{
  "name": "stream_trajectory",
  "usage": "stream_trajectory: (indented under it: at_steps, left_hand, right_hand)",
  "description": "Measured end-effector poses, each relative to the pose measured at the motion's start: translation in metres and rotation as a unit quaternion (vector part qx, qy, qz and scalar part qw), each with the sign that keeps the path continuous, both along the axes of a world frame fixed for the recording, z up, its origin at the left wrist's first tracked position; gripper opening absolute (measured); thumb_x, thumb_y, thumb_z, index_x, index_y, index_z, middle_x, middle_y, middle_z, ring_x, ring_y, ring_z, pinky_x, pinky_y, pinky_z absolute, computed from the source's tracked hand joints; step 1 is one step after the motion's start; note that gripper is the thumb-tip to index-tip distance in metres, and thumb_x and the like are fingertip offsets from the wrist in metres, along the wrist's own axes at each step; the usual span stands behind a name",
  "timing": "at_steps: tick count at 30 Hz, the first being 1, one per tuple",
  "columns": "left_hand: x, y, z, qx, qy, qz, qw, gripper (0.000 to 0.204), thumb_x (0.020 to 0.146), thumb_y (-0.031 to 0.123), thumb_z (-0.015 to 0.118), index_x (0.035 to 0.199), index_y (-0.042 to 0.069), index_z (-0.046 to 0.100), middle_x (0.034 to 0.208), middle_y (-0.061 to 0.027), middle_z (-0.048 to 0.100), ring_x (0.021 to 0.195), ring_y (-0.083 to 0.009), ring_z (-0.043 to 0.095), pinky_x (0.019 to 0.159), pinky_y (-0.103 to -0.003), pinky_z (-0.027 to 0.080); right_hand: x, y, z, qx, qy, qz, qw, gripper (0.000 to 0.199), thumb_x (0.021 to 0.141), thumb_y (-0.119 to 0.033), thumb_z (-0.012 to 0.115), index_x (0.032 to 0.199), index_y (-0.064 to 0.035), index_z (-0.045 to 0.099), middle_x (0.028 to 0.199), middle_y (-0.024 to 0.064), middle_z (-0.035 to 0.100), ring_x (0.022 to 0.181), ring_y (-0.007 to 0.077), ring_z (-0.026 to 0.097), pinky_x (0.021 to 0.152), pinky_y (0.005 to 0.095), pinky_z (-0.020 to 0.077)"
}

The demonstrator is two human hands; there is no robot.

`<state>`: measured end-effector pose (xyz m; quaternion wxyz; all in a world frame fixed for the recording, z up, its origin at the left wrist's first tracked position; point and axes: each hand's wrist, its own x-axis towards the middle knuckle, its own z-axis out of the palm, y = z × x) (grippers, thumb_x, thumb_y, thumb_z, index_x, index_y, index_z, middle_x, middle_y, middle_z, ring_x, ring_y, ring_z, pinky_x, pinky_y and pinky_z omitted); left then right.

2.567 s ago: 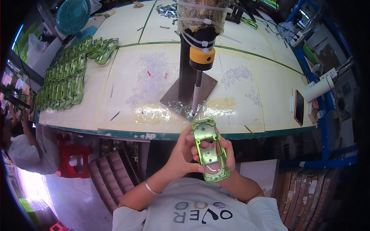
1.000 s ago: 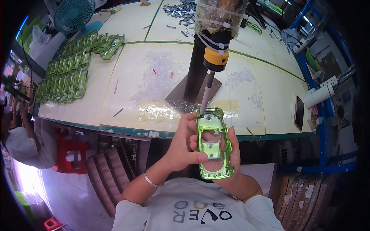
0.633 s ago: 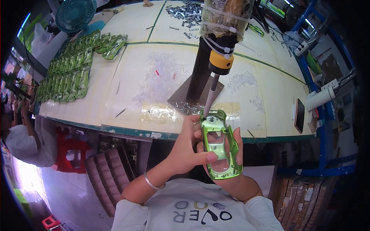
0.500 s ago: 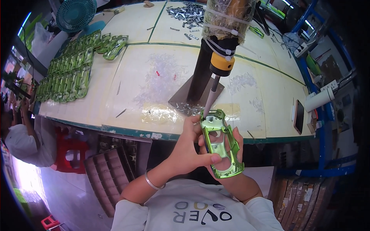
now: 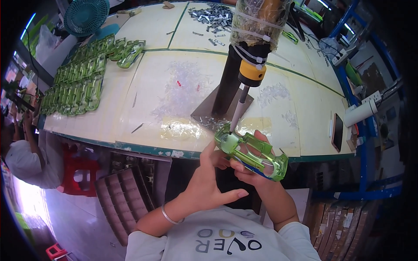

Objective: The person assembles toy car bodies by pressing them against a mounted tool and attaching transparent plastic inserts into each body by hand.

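A shiny green plastic toy car body shell (image 5: 250,152) is held tilted at the table's front edge. My right hand (image 5: 257,174) grips it, thumb at the near side and fingers at the far side. My left hand (image 5: 202,178) is at the shell's left end, thumb stretched out away from it; the index finger reaches that end and the other fingertips are partly hidden beneath. A fixed upright power screwdriver (image 5: 251,74) with a yellow collar points down, and its grey tapered bit sleeve (image 5: 236,117) meets the shell's left end.
Rows of green car shells (image 5: 74,85) lie at the left, near a teal fan (image 5: 86,16). Small dark parts (image 5: 211,17) are heaped at the back. Clear plastic scraps (image 5: 180,87) lie left of the metal stand base (image 5: 204,108). A phone (image 5: 337,132) is at right. Another person (image 5: 32,161) sits far left.
The car shell has swung so its near end points more to the right. My left thumb has come off it, while my right hand keeps hold.
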<state>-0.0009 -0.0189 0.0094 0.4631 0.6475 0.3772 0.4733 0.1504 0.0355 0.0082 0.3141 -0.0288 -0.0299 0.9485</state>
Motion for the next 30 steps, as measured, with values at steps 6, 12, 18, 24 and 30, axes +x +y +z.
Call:
stream_trajectory:
  at_steps: [6,12,18,24,30]
  left_hand:
    - [-0.001,-0.004,0.008,0.026,0.017,0.000,0.999,0.104,0.060,0.034,0.073,0.124,-0.006,0.001,0.106,-0.0224,0.041,0.093,-0.0273,0.048,0.080,-0.034,0.041]
    - [-0.001,-0.005,0.009,0.032,0.021,-0.008,0.999,0.107,0.059,0.035,0.073,0.124,-0.007,-0.001,0.106,-0.0235,0.041,0.092,-0.0283,0.049,0.079,-0.035,0.041]
    - [-0.002,-0.007,0.010,0.032,0.029,-0.012,0.999,0.108,0.059,0.036,0.073,0.124,-0.008,-0.002,0.104,-0.0242,0.042,0.090,-0.0290,0.050,0.079,-0.035,0.041]
    - [-0.002,-0.007,0.013,0.029,0.034,-0.012,0.999,0.108,0.059,0.035,0.073,0.124,-0.008,-0.002,0.104,-0.0243,0.042,0.090,-0.0290,0.050,0.079,-0.035,0.042]
    - [-0.001,-0.010,-0.002,-0.015,0.027,-0.021,0.999,0.102,0.062,0.030,0.072,0.125,-0.005,-0.001,0.105,-0.0224,0.045,0.088,-0.0280,0.052,0.078,-0.033,0.043]
  right_hand:
    - [0.003,0.004,-0.003,0.006,0.083,0.064,0.994,0.049,0.084,-0.044,0.030,0.114,-0.0076,0.043,0.080,0.0291,0.049,0.045,0.0188,0.042,0.027,0.0229,0.0328]
    - [0.004,-0.001,0.004,-0.052,0.040,0.036,0.997,0.062,0.082,-0.052,0.029,0.119,-0.0036,0.034,0.073,0.0276,0.048,0.036,0.0171,0.038,0.028,0.0218,0.0332]
    - [0.006,-0.001,0.007,-0.057,0.027,0.035,0.997,0.060,0.082,-0.051,0.029,0.121,-0.0059,0.033,0.074,0.0291,0.048,0.038,0.0195,0.041,0.028,0.0221,0.0343]
    - [0.008,0.002,0.008,-0.062,-0.007,0.033,0.997,0.053,0.083,-0.047,0.028,0.118,-0.0086,0.038,0.078,0.0291,0.048,0.043,0.0216,0.043,0.027,0.0226,0.0335]
    - [0.013,-0.002,-0.003,-0.026,-0.020,0.042,0.999,0.052,0.084,-0.045,0.027,0.113,-0.0051,0.043,0.083,0.0255,0.052,0.052,0.0287,0.054,0.035,0.0308,0.0437]
